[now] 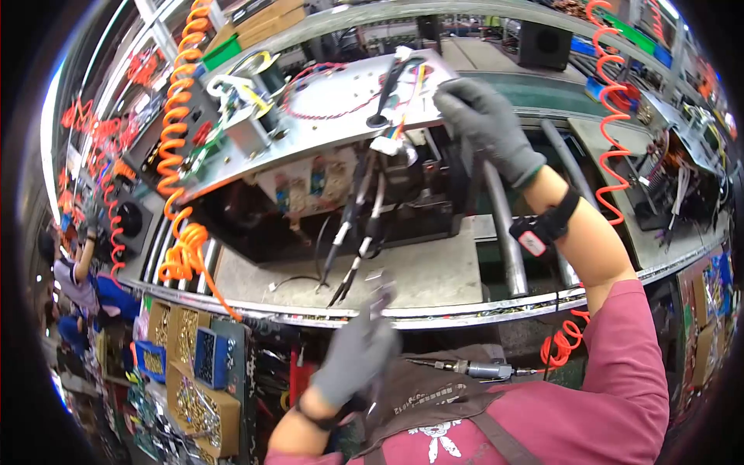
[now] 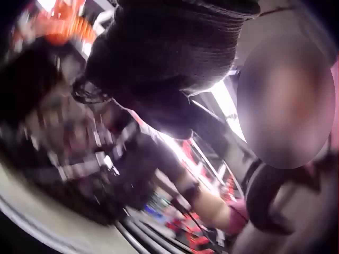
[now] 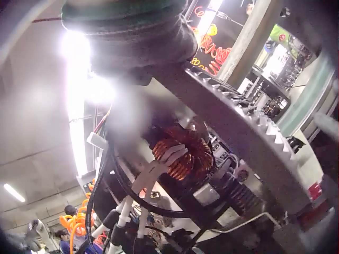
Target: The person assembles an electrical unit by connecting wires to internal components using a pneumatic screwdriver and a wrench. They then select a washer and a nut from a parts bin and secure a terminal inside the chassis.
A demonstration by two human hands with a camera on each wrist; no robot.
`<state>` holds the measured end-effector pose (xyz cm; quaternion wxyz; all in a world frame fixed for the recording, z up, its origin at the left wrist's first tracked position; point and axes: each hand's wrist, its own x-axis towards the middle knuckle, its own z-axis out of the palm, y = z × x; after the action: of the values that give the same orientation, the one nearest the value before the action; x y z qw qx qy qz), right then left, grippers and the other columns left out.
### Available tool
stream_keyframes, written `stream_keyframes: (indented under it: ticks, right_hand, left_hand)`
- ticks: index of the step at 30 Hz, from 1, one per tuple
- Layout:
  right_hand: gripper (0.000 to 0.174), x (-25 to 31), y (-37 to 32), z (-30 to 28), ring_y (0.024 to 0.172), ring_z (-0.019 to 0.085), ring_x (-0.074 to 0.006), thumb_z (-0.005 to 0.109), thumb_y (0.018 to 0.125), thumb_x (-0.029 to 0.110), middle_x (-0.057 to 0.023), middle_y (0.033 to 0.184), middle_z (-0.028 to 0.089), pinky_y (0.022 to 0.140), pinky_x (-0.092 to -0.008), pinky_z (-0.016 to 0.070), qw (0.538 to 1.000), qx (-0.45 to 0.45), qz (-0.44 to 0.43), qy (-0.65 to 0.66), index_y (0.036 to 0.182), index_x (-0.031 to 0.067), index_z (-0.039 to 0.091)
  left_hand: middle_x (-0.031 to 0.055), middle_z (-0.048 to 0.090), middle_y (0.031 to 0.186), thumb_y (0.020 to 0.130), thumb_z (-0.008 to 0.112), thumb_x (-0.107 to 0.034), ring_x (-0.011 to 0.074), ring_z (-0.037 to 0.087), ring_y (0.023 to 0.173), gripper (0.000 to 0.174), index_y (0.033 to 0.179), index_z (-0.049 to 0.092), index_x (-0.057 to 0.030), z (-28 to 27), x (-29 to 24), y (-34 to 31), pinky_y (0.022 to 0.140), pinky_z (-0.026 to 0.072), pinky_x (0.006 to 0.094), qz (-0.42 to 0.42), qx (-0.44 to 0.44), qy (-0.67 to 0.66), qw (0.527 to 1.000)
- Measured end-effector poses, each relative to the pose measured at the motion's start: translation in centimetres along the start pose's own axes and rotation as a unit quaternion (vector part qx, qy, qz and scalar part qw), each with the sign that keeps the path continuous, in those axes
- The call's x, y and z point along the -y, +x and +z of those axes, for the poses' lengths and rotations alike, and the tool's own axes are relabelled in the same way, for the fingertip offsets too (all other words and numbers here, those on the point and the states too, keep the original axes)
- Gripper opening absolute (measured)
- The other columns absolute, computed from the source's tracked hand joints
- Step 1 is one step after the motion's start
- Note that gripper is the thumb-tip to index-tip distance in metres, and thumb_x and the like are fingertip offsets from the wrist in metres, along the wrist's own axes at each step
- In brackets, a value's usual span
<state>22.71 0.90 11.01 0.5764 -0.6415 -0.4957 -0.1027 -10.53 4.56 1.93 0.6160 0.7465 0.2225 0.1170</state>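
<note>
My gloved right hand grips the right corner of a metal panel with curled fingers. That panel carries circuit boards and wires and lies tilted over an open black chassis. In the right wrist view, the grey glove is above the chassis edge, with a copper-wound coil below. Loose cables in white and black sleeves hang in front of the chassis. Low in front of my body, my gloved left hand holds a blurred metal tool that looks like a wrench.
The chassis stands on a board over a roller conveyor. Orange coiled hoses hang on both sides. A powered screwdriver lies near my waist. Boxes of screws stand front left, and another unit sits at right.
</note>
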Motion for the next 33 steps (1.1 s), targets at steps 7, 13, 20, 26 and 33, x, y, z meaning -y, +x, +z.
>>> stream_keyframes:
  ticks: [7, 13, 20, 26, 33]
  right_hand:
    - [0.025, 0.1, 0.3, 0.9, 0.095, 0.058, -0.0235, 0.065, 0.083, 0.029, -0.0081, 0.094, 0.065, 0.087, -0.0343, 0.0449, 0.993, -0.006, -0.040, -0.114, 0.092, 0.0059, 0.067]
    - [0.026, 0.2, 0.2, 1.3, 0.096, 0.057, -0.0259, 0.066, 0.080, 0.036, -0.0075, 0.094, 0.063, 0.088, -0.0373, 0.0438, 0.997, -0.008, -0.034, -0.069, 0.087, 0.0117, 0.070]
    - [0.022, 0.1, 0.1, 2.3, 0.094, 0.057, -0.0269, 0.067, 0.078, 0.032, -0.0077, 0.091, 0.063, 0.085, -0.0370, 0.0442, 0.997, -0.033, -0.047, -0.055, 0.085, 0.0106, 0.069]
    - [0.016, -0.3, 0.5, 2.9, 0.087, 0.059, -0.0262, 0.065, 0.080, 0.023, -0.0094, 0.087, 0.064, 0.079, -0.0365, 0.0463, 0.994, -0.050, -0.077, -0.051, 0.083, 0.0074, 0.067]
    - [0.019, -0.3, 0.2, 3.8, 0.088, 0.059, -0.0231, 0.063, 0.084, 0.020, -0.0114, 0.093, 0.061, 0.081, -0.0305, 0.0456, 0.998, -0.034, -0.051, -0.007, 0.093, 0.0023, 0.063]
  left_hand:
    - [0.0179, 0.059, 0.066, 0.088, 0.046, -0.022, 0.0263, 0.060, 0.052, 0.030, 0.105, 0.046, 0.0029, 6.6, 7.2, 19.2, 0.051, 0.0494, 0.0382, 0.031, -0.061, 0.263, 0.962]
    - [0.0231, 0.061, 0.070, 0.086, 0.046, -0.023, 0.0351, 0.064, 0.062, 0.025, 0.094, 0.049, 0.0006, 8.3, 5.9, 20.5, 0.058, 0.0520, 0.0442, -0.059, -0.054, 0.170, 0.982]
    - [0.0102, 0.057, 0.066, 0.083, 0.051, -0.018, 0.0208, 0.055, 0.048, 0.023, 0.075, 0.056, 0.0026, 6.0, 0.5, 21.3, 0.045, 0.0448, 0.0358, -0.203, 0.108, 0.109, 0.967]
    - [0.0074, 0.053, 0.063, 0.082, 0.051, -0.019, 0.0206, 0.053, 0.047, 0.018, 0.079, 0.054, -0.0010, 7.3, 3.6, 20.5, 0.043, 0.0421, 0.0338, -0.109, -0.015, -0.053, 0.993]
    - [0.0049, 0.052, 0.063, 0.089, 0.046, -0.023, 0.0163, 0.052, 0.053, 0.022, 0.089, 0.047, -0.0014, 4.2, 2.6, 11.8, 0.048, 0.0441, 0.0345, -0.059, -0.007, -0.111, 0.992]
